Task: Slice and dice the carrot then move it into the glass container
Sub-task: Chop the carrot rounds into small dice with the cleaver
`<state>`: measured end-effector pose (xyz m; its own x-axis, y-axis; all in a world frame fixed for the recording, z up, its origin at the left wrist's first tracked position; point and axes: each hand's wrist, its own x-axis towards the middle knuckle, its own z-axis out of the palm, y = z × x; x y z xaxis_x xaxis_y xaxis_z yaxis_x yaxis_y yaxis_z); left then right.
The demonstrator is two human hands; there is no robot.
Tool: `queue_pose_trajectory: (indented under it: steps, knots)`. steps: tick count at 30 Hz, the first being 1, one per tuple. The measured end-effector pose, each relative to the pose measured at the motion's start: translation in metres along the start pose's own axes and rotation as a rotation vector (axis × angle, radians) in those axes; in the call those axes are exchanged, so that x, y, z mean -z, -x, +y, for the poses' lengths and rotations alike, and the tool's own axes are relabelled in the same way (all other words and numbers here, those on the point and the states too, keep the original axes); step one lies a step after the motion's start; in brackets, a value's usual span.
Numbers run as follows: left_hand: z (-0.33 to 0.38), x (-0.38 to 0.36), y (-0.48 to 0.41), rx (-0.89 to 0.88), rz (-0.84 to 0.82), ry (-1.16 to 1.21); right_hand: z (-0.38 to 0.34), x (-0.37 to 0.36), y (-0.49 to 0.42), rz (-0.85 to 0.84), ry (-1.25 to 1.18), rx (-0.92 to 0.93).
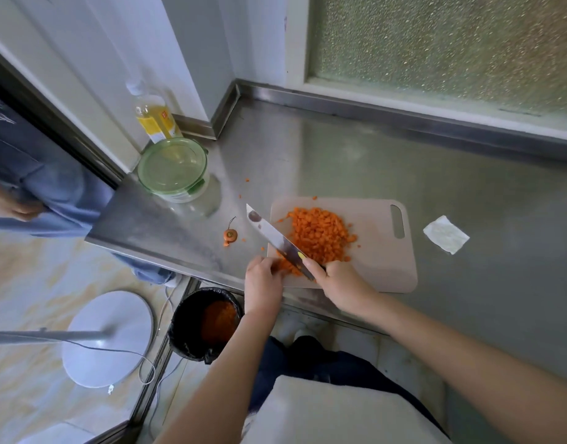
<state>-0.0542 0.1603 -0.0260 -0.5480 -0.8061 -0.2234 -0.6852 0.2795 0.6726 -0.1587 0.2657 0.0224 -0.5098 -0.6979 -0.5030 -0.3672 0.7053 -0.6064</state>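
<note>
Nearby, lidded green glass container (173,166) and yellow oil bottle (154,118) stand left, right grip (339,277) clasping silver knife (275,237) over diced orange carrot (320,233), left grip (263,278) curled, hold unclear.

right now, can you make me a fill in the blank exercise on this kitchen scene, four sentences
The right hand grips a ____ by its handle.
The pile of diced carrot lies on the ____.
The cut-off carrot top sits on the steel counter, to the ____ of that pile.
The glass container has a lid rimmed in ____.
Missing words: knife; cutting board; left; green.
</note>
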Motion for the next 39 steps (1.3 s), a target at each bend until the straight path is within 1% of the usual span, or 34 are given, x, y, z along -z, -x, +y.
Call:
queue_pose_trajectory:
  steps: [5, 14, 17, 25, 29, 32, 39]
  knots:
    - [0.000, 0.000, -0.001, -0.017, 0.010, -0.011, -0.002, -0.005, 0.001, -0.022, 0.038, -0.020]
    - [0.002, 0.001, -0.005, 0.034, -0.003, 0.037, -0.006, -0.021, -0.005, 0.000, 0.200, -0.014]
    - [0.002, 0.001, -0.006, 0.038, -0.007, 0.037, -0.006, -0.022, -0.009, -0.014, 0.147, -0.012]
    - [0.005, 0.004, -0.003, -0.010, 0.013, 0.047, -0.005, -0.026, -0.014, 0.051, 0.161, 0.019]
    - [0.004, 0.005, -0.001, -0.031, 0.015, 0.033, -0.002, -0.019, -0.019, 0.048, 0.086, 0.007]
    - [0.003, 0.005, -0.002, -0.025, 0.000, 0.046, -0.002, -0.015, -0.019, 0.045, 0.031, 0.006]
    - [0.002, 0.010, -0.003, -0.006, -0.031, 0.067, -0.008, -0.009, -0.019, 0.095, -0.005, 0.029]
